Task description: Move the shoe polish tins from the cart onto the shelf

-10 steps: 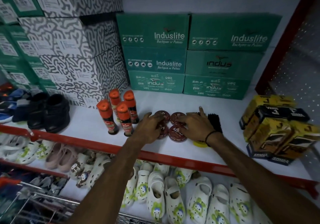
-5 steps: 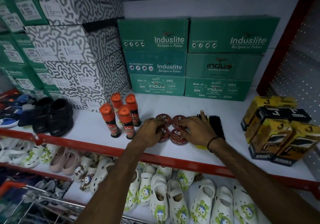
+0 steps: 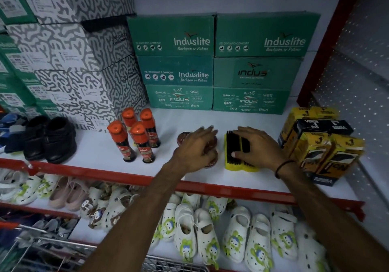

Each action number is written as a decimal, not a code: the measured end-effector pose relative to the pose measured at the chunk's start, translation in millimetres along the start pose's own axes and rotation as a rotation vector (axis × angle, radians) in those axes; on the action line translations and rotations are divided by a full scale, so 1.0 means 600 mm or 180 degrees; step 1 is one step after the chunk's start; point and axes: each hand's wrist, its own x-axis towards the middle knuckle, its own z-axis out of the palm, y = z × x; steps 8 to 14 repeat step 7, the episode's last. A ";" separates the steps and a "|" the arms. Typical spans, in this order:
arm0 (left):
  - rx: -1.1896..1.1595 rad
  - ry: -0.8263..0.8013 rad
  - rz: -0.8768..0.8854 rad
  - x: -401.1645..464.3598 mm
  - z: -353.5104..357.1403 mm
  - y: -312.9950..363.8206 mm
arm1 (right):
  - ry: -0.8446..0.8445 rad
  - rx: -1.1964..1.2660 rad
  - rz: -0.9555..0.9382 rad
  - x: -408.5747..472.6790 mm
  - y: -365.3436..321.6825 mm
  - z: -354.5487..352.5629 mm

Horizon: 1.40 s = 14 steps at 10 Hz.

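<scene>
On shelf (image 3: 210,179): left hand (image 3: 194,150) at 9 o'clock covers the polish tins (image 3: 184,137), fingers spread.
Right hand (image 3: 260,148): fingers grip the shoe brush (image 3: 232,145).

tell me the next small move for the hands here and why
Probably slide the yellow brush a little to the right and let go. The right hand lies on its black bristles, thumb at its side, and the brush sits close beside the shoe polish tins that the left hand covers on the shelf. That would give the tins room. Whether either hand has a grip is unclear.
</scene>
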 end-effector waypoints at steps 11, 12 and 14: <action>0.0364 -0.0269 0.0258 0.007 0.055 0.077 | 0.0080 0.0070 0.0106 -0.062 0.052 0.017; 0.0364 -0.0269 0.0258 0.007 0.055 0.077 | 0.0080 0.0070 0.0106 -0.062 0.052 0.017; 0.0364 -0.0269 0.0258 0.007 0.055 0.077 | 0.0080 0.0070 0.0106 -0.062 0.052 0.017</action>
